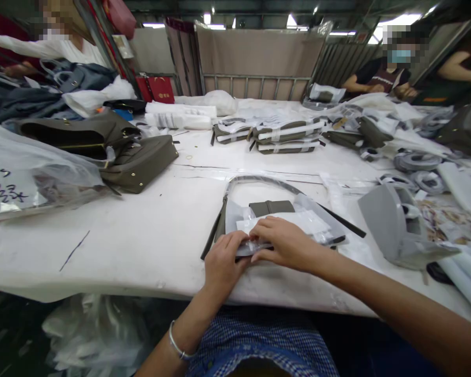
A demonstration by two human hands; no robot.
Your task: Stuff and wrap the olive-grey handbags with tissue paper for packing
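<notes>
An olive-grey handbag lies flat before me near the table's front edge, partly covered by white wrapping and clear film. Its wrapped strap arches away behind it, and dark strap ends stick out at both sides. My left hand is closed on the wrapping at the bag's near edge, thumb at the front. Close beside it, my right hand pinches the same near edge with bent fingers. The hands almost touch, and they hide exactly what lies between the fingertips.
Olive handbags and a marked plastic bag lie at left. Stacked wrapped bags and white rolls lie farther back. A grey holder and coiled straps are at right. Co-workers stand across the table.
</notes>
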